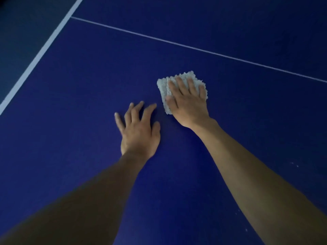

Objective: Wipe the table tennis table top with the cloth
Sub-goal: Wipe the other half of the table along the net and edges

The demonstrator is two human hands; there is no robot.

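The folded white cloth [163, 89] lies on the blue table [70, 85] under the right hand [188, 101], whose flat fingers press it down, while the left hand [139, 129] rests open and empty just left of it, a bit nearer.

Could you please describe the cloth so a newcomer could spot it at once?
On the blue table top, look just nearer than the thin white line crossing it. There the right hand lies flat on the cloth, a small folded pad. It is the only pale, nubbly thing; the left hand beside it touches bare blue.
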